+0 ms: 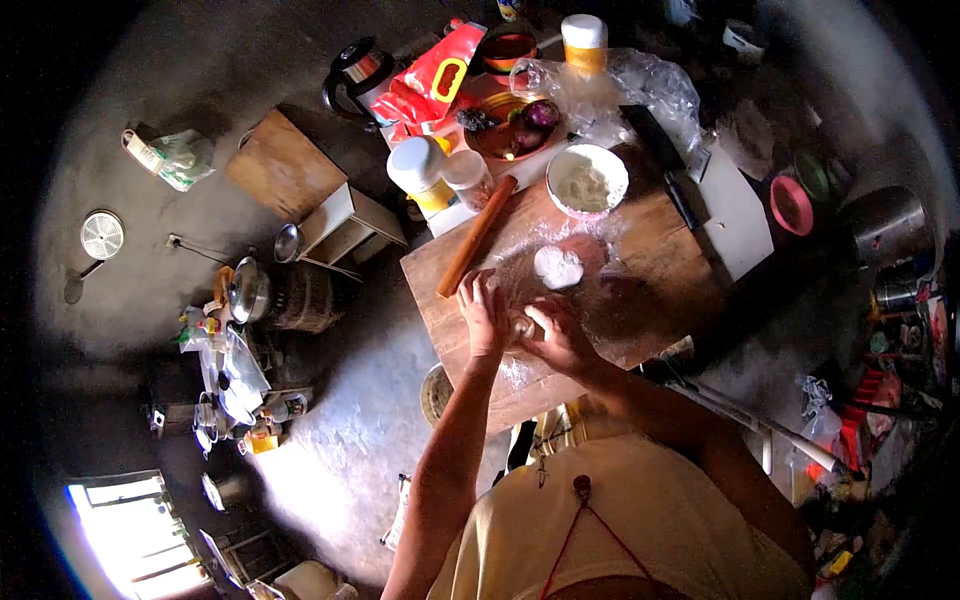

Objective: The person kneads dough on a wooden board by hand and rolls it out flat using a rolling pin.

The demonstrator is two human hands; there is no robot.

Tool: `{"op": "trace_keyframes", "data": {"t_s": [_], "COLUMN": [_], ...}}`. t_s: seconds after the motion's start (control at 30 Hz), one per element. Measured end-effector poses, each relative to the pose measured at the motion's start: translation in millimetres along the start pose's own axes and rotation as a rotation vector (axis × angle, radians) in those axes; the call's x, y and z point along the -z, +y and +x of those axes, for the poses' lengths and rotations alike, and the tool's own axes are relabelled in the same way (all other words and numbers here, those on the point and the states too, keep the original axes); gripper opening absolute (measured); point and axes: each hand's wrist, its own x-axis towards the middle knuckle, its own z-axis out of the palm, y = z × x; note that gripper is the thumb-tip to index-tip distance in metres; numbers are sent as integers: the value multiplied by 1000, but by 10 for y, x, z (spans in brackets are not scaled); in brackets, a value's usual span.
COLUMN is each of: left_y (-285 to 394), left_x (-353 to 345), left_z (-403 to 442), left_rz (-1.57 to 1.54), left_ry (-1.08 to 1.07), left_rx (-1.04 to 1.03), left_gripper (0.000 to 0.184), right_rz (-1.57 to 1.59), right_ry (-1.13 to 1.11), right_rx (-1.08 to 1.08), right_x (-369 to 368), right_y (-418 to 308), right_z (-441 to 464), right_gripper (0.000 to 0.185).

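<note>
Both of my hands are low over a floured wooden board [640, 290]. A small pale piece of dough [521, 326] shows between them, partly covered by the fingers. My left hand [483, 314] is at its left edge, fingers apart and slightly bent, near the lower end of a wooden rolling pin [482, 232]. My right hand [561, 337] has its thumb and curled fingers against the dough from the right. Just beyond lies a flour-white round lump [558, 268]. Farther up, a white bowl [588, 205] with flour-like contents stands on the board.
A dark cleaver [655, 145] lies at the board's upper right. Behind are a lidded jar [417, 165], a plate of dark vegetables [490, 140], a red bag [435, 75], a thermos jug [362, 70] and a clear plastic bag [650, 90].
</note>
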Motion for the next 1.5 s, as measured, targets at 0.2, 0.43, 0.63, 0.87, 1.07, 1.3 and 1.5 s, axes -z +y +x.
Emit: {"op": "trace_keyframes", "data": {"t_s": [0.2,0.43,0.63,0.87,1.07,1.3,1.5], "left_y": [2,350,244,444,456,335,140], "left_x": [156,372,819,467,-173,27,-115], "left_z": [64,-588,-697,-307,-453,-335,-237], "left_rz": [-630,-109,-108,-949,-431,217,99], "left_ry": [-190,-625,-531,-139,-102,-182,-60], "left_rx": [242,-204,4,584,333,49,110], "left_gripper": [49,56,58,51,57,57,56], "right_rz": [643,425,590,780,313,-87,355], "right_ry": [-130,116,-247,-235,-461,-438,-560], "right_rx": [-354,-201,-246,-198,-338,-123,-254], "right_x": [273,464,119,-721,332,-230,-533], "right_y": [-10,250,178,766,78,594,775], "right_z": [-100,-268,-82,-63,-245,-521,-197], "right_gripper": [50,45,51,40,51,62,44]}}
